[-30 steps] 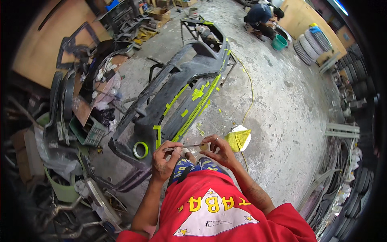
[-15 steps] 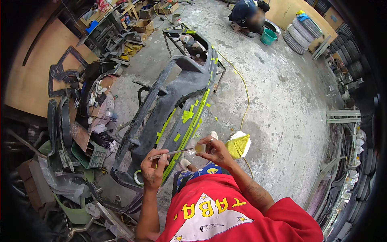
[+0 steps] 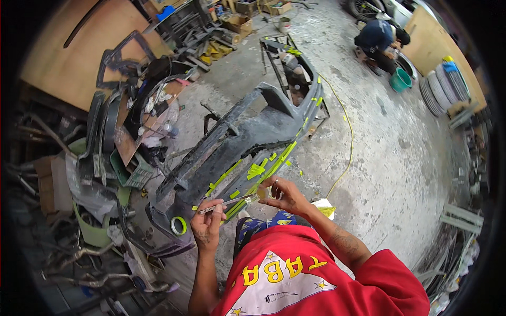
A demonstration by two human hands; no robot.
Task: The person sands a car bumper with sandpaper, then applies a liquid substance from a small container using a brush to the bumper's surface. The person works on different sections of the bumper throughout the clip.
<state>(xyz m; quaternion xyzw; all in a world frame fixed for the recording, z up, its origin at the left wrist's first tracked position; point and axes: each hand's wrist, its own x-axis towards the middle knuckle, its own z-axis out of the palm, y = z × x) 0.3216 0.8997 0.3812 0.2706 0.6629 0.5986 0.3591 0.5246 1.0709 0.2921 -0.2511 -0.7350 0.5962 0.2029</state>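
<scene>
My left hand (image 3: pixel 206 227) is closed around the handle of a thin paintbrush (image 3: pixel 232 201). Its tip points right and reaches the small clear cup (image 3: pixel 262 194), which holds something yellowish. Fingers of my right hand (image 3: pixel 289 197) grip that cup from its right side. Just beyond both hands lies a dark grey car bumper (image 3: pixel 266 127) on a metal stand, with strips of yellow-green masking tape (image 3: pixel 256 170) along it. A roll of green tape (image 3: pixel 178 226) rests on the bumper's near end, left of my left hand.
A yellow cord (image 3: pixel 350 138) runs across the concrete floor. Car parts and a green crate (image 3: pixel 129 171) are piled at left. Far right, a person (image 3: pixel 375 42) crouches beside a green bucket (image 3: pixel 400 80) and stacked tires (image 3: pixel 441 92).
My view has swung left, so the bumper and floor things sit further right and lower. Both hands keep their grips, with the brush tip still at the cup.
</scene>
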